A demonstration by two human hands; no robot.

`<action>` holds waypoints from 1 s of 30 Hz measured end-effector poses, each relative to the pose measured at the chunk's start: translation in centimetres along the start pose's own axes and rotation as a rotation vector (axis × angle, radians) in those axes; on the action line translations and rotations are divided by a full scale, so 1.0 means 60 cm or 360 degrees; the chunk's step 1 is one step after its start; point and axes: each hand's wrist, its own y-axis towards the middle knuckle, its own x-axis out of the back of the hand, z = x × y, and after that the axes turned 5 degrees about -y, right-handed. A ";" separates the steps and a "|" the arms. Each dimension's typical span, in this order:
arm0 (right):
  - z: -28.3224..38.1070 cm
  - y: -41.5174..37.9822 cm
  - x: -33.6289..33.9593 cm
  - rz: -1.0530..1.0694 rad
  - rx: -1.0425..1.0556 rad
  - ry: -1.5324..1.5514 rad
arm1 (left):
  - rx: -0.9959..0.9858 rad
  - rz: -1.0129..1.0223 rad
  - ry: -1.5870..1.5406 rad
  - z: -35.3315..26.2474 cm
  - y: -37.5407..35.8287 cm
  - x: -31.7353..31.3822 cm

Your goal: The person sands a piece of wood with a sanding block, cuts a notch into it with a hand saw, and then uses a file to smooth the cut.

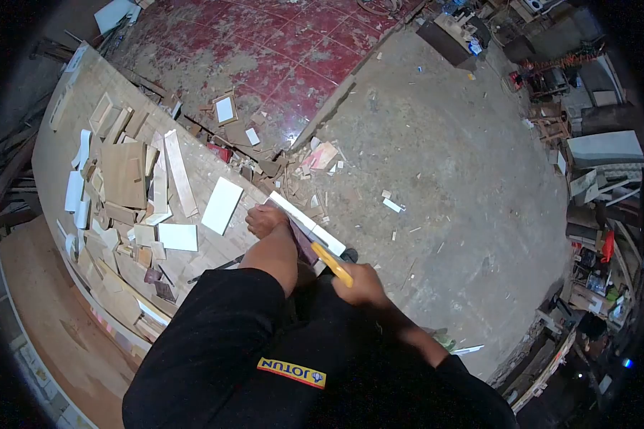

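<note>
A long white board [322, 232] juts past the edge of the wooden table [215, 267]. My left hand [267, 220] presses on the board's upper left end, its fingers curled. In my right hand [361, 286] is the yellow handle of a saw [331, 264], with the fingers wrapped round it. The saw's blade runs up and left from the handle, against the board. Its cutting edge is too small to make out. A white rectangular panel [222, 206] lies on the table to the left of my left hand.
Wood offcuts, a brown panel [124, 174] and another white piece [177, 237] cover the table's left part. Scraps lie on the concrete floor [436, 179]. A dark box [447, 41] stands at the upper right, and stacked materials [605, 146] line the right side.
</note>
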 end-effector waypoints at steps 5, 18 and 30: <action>-0.007 0.019 -0.008 -0.0028 0.0032 -0.0041 | -0.0046 0.0016 -0.0011 -0.007 -0.002 0.006; 0.005 -0.022 0.009 0.0068 -0.0024 0.0023 | -0.0029 -0.0014 -0.0063 -0.008 0.004 -0.001; 0.002 0.121 -0.082 0.0027 -0.0007 -0.0118 | -0.0001 -0.0023 -0.0001 -0.004 0.004 -0.009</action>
